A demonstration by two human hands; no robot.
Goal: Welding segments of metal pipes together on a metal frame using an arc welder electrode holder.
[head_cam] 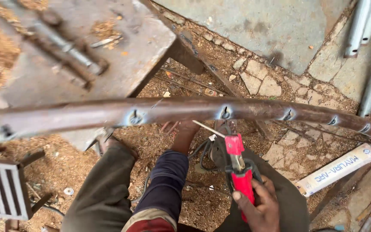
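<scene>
Right hand point(258, 208) grips the red electrode holder point(239, 172), rod aimed eleven o'clock at the rusty bar point(185, 109); left hand point(185, 131) (grip unclear) reaches beneath it.

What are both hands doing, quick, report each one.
Left hand: reaching under the rusty bar, grip hidden, cannot tell.
Right hand: closed on the red electrode holder.

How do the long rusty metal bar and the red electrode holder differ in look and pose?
The rusty metal bar is brown and long, crossing the whole view about level; the red electrode holder is short and bright red, standing nearly upright. The bar carries several weld spots along it; the holder clamps a thin rod pointing up-left toward the bar. The right hand grips the holder; the left hand is partly hidden beneath the bar.
</scene>
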